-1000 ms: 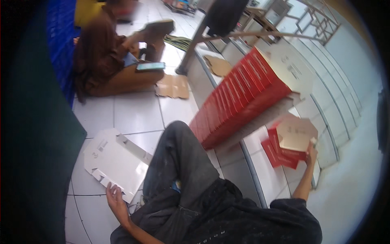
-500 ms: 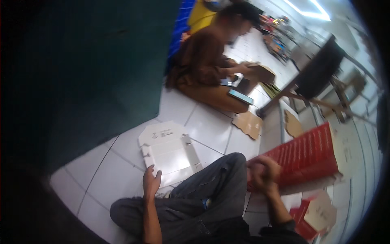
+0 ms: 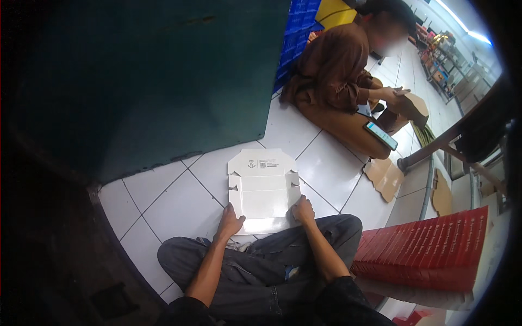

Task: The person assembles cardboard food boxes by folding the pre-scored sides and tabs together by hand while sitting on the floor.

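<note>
The cardboard blank looks smooth and glossy, the trousers matt cloth.

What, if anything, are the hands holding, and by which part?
The opened-out white carton, by its side edges: left hand on the left, right hand on the right, both toward the near end.

This looks like a packing workshop: there are a flat white carton, a long row of red cartons, blue crates, a tiled floor, a bright strip light and cluttered racks in the background. A co-worker sits on the floor with brown cardboard in hand.
</note>
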Demonstrator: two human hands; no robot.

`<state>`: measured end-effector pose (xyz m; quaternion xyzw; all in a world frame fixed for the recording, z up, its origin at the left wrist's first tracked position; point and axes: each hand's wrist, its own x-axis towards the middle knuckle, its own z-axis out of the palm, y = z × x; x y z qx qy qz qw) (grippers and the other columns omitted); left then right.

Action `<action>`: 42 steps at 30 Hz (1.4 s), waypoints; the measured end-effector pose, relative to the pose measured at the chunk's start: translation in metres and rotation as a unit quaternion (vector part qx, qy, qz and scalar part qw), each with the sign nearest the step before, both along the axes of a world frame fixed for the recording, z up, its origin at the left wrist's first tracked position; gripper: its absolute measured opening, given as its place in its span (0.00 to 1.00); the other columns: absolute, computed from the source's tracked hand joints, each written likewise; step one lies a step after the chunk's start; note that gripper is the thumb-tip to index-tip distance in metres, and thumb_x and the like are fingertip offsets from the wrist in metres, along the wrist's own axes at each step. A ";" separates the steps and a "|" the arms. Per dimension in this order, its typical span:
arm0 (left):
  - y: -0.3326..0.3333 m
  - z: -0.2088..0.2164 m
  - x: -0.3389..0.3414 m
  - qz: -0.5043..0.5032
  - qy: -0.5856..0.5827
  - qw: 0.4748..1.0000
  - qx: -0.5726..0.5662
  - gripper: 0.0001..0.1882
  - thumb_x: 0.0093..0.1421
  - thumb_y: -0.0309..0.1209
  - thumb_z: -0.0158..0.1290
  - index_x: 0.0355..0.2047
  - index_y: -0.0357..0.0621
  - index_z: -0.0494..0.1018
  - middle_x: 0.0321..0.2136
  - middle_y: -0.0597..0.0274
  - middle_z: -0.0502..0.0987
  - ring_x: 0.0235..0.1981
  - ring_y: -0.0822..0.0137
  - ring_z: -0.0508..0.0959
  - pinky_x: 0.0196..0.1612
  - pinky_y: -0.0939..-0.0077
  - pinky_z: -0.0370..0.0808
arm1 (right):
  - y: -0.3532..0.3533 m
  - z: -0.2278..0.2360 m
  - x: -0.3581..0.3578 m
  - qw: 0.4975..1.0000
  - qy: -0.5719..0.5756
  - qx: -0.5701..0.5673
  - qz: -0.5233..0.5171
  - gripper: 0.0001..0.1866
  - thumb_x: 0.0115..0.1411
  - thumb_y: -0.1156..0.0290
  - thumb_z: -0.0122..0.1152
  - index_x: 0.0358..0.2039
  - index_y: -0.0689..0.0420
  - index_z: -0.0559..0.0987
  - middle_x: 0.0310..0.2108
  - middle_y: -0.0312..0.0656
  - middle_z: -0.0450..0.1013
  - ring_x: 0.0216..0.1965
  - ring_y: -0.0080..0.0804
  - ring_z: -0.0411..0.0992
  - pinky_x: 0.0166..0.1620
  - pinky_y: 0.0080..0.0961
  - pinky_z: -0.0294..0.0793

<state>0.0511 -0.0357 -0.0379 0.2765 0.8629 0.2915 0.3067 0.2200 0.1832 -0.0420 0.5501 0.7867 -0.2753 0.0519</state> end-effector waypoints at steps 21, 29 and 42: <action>0.034 0.027 0.012 -0.056 -0.025 0.998 -0.001 0.42 0.52 0.42 0.55 0.60 0.35 0.49 0.56 0.17 0.44 0.61 0.31 0.46 0.62 0.55 0.51 | -0.002 0.002 -0.011 0.969 0.020 0.228 0.089 0.26 0.49 0.75 0.54 0.52 0.59 0.67 0.42 0.50 0.66 0.42 0.47 0.67 0.39 0.41 0.70; 0.036 0.025 0.011 -0.036 -0.074 0.996 0.029 0.44 0.49 0.42 0.57 0.60 0.32 0.50 0.56 0.20 0.46 0.61 0.33 0.48 0.62 0.54 0.52 | -0.006 0.014 -0.008 0.947 0.083 0.286 0.117 0.23 0.49 0.75 0.52 0.49 0.58 0.68 0.38 0.49 0.69 0.40 0.46 0.68 0.37 0.42 0.70; 0.034 0.015 0.016 -0.071 -0.053 0.996 -0.009 0.44 0.50 0.47 0.55 0.61 0.37 0.49 0.56 0.14 0.37 0.62 0.29 0.38 0.63 0.52 0.43 | -0.015 0.018 -0.007 0.977 0.146 0.145 0.051 0.23 0.54 0.73 0.50 0.52 0.56 0.64 0.40 0.51 0.70 0.40 0.51 0.71 0.40 0.43 0.72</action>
